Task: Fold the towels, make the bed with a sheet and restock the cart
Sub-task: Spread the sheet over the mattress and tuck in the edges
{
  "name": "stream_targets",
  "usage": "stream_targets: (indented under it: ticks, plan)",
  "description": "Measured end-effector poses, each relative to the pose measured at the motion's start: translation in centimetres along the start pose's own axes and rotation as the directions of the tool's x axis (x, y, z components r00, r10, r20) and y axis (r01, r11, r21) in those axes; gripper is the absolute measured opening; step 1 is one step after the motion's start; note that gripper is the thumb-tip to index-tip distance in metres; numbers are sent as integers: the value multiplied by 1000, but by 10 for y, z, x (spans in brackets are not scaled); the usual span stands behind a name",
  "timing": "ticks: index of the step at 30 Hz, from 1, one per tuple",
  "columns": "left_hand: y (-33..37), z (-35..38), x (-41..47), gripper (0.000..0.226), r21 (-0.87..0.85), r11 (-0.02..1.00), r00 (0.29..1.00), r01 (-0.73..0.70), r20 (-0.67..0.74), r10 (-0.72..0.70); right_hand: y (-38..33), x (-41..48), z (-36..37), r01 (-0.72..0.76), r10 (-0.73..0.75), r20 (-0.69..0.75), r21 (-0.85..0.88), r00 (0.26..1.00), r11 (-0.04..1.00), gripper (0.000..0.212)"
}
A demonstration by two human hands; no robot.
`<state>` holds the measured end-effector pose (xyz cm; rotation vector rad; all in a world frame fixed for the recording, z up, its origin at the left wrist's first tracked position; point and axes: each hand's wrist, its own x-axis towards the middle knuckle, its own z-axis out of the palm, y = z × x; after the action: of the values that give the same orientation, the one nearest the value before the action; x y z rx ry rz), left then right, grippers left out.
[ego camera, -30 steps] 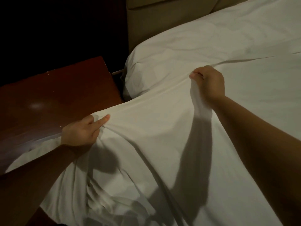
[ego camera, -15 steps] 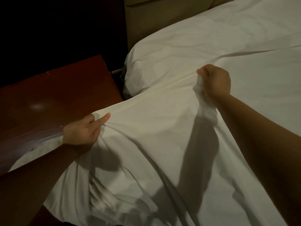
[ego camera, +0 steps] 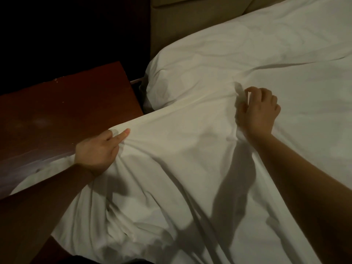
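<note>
1. Head view, looking down at the side of the bed: a white sheet is spread over it from 12 o'clock to 5 o'clock. A loose, rumpled part hangs off the near edge at 6 o'clock.
2. At 9 o'clock the left hand grips a bunch of the sheet at its edge, just beside the dark wooden tabletop. Its fingers are curled into the cloth, except the forefinger, which lies straight along the hem.
3. At 2 o'clock the right hand sits on top of the bed with its fingers narrowly curled. Thumb and fingertips pinch up a small ridge of sheet.
4. Between the two hands the hem runs fairly taut; below it, creases fan toward 6 o'clock.
5. The step in hand, as I judge it, is making the bed, squaring the sheet's top end near the headboard. Towels and cart are not in view.
6. The next move likely calls for drawing the hem toward 12 o'clock with both hands pulling evenly. After that, smooth the creases and tuck the hanging part under the side.
</note>
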<state>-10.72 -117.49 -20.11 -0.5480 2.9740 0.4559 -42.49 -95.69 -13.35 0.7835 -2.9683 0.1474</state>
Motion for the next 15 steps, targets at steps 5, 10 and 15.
stream_targets:
  ticks: [5,10,15]
  plan:
    - [1,-2,0,50,26,1000,1000,0,-11,0,-16,-25,5,48,-49,31,38,998,998,34]
    - [-3,-5,-5,49,20,1000,999,-13,-30,14,-28,-30,12,8,-24,147,104,989,995,28]
    - [-4,-6,-8,48,4,1000,1000,-8,-23,8,-23,-30,15,-54,29,143,174,989,983,31]
